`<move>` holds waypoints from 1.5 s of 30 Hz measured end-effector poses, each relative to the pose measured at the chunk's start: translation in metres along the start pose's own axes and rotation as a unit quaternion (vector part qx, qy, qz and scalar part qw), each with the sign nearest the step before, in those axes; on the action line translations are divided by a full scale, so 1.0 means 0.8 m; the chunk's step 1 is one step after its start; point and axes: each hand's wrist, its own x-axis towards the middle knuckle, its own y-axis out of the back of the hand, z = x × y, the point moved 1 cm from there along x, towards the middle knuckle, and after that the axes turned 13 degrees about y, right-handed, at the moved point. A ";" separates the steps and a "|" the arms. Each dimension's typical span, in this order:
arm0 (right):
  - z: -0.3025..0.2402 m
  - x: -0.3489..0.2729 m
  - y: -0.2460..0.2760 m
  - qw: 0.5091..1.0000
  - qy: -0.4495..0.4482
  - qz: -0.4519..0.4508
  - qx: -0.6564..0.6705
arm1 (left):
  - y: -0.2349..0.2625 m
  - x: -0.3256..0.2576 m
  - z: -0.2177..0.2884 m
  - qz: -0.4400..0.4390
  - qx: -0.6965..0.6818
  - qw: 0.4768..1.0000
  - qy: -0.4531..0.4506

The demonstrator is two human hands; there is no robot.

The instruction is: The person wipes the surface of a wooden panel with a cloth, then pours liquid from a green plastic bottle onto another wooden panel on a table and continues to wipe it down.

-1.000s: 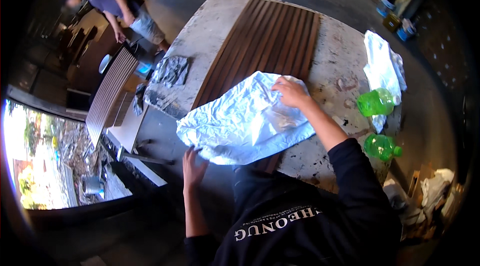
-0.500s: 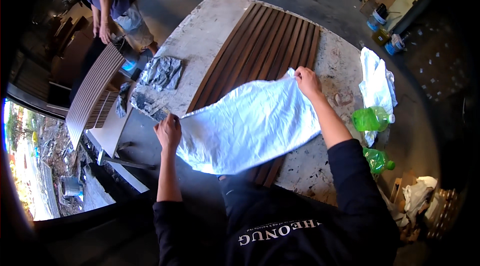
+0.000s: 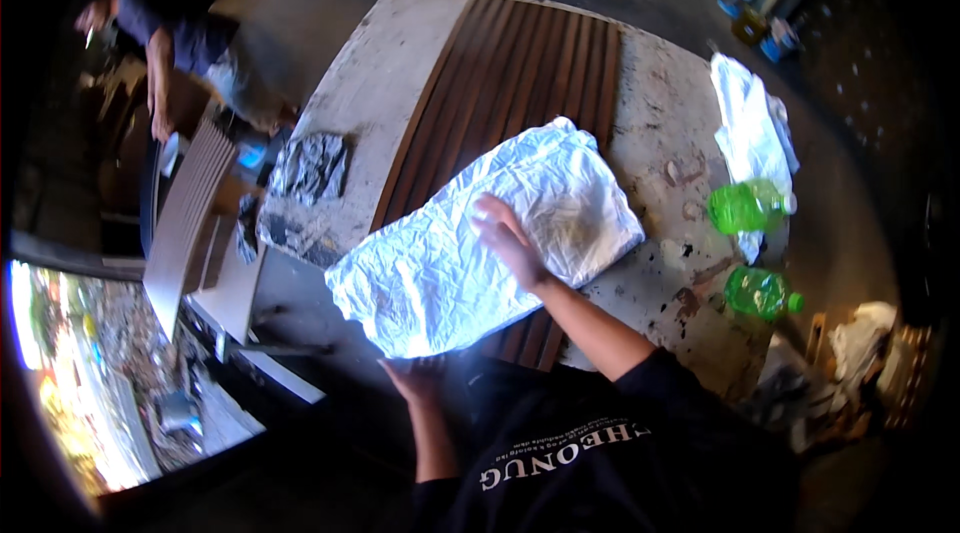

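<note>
A white cloth (image 3: 440,268) lies spread and wrinkled across the slatted dark-brown wood panel (image 3: 520,63), and its left part overhangs the table edge. Over the middle of the cloth is my right hand (image 3: 512,241), slightly blurred, its fingers stretched out and gripping nothing; whether it touches the fabric I cannot tell. At the cloth's near lower edge is my left hand (image 3: 412,375), with its fingers largely hidden there. The panel rests on a paint-stained white table (image 3: 360,73).
Two green plastic bottles (image 3: 745,208) lie at the table's right side beside another white cloth (image 3: 745,123). A crumpled grey cloth (image 3: 312,168) sits on the left. Beyond it a person (image 3: 180,38) stands by a ribbed panel (image 3: 190,218). Several containers (image 3: 748,25) stand far right.
The cloth, held up stretched between both hands before, now lies on the panel. My right hand has let go of its corner and moved left; my left hand has moved nearer and rightward.
</note>
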 end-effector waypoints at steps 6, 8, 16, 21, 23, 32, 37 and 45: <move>0.019 0.001 0.018 0.915 -0.135 0.074 0.373 | -0.101 -0.054 0.039 -0.177 0.248 0.893 -0.331; -0.007 -0.012 0.013 0.907 -0.125 0.048 0.399 | -0.135 -0.097 0.054 -0.149 0.289 0.864 -0.385; -0.040 -0.072 0.063 0.882 -0.084 0.141 0.442 | -0.285 -0.185 -0.198 -0.258 0.596 0.563 -0.510; -0.101 -0.075 0.152 0.909 0.036 0.265 0.319 | -0.274 -0.113 -0.320 -0.252 0.817 0.113 -0.506; -0.092 -0.079 0.197 0.899 0.079 0.297 0.312 | -0.245 -0.104 -0.323 -0.275 0.797 0.133 -0.522; -0.112 -0.080 0.220 0.823 0.253 0.356 -0.363 | -0.118 -0.092 -0.195 -0.088 0.747 0.080 -0.654; -0.114 -0.087 0.074 0.878 0.192 -0.002 -0.438 | -0.116 -0.082 -0.174 -0.081 0.703 0.148 -0.691; -0.079 -0.133 0.064 0.685 0.091 -0.227 -0.687 | -0.073 -0.152 -0.099 0.021 0.745 0.252 -0.617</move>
